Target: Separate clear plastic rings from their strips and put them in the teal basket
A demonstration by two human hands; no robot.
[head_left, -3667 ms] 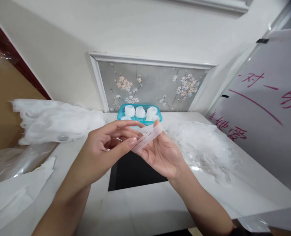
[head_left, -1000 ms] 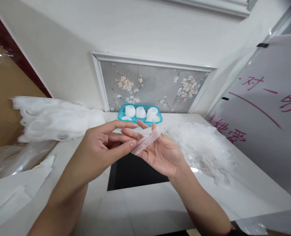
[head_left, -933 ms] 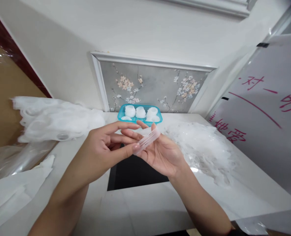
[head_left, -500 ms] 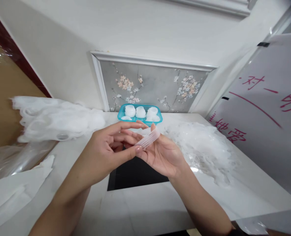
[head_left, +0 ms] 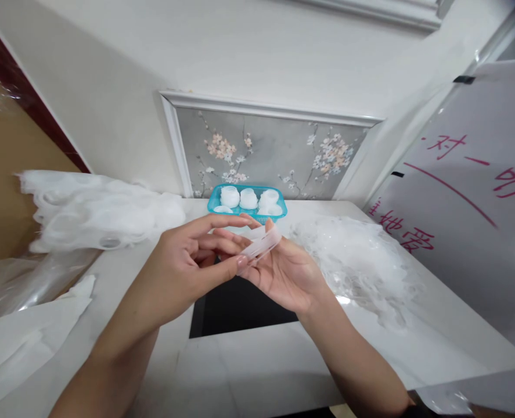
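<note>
Both hands hold a small stack of thin, translucent white rings (head_left: 263, 244) above the counter. My left hand (head_left: 185, 261) pinches the near left side of the stack, its thumb in front and its fingers curled behind. My right hand (head_left: 290, 276), palm turned up, has its thumb and fingers around the right side. Part of the stack and some fingertips are hidden behind the hands. Behind them stands a blue plastic tray (head_left: 247, 217) with several bundles of white rings (head_left: 248, 198). A loose pile of clear-white rings (head_left: 357, 267) lies to the right.
A large heap of white rings (head_left: 96, 209) lies at the left. White sheets (head_left: 26, 342) rest at the left edge. Under the hands is a black panel (head_left: 244, 310) in the white counter (head_left: 240, 371). A whiteboard (head_left: 479, 203) with red writing stands at right.
My left thumb has shifted slightly left along the stack, and the rings' near edges look a little more spread apart. Both hands keep their hold.
</note>
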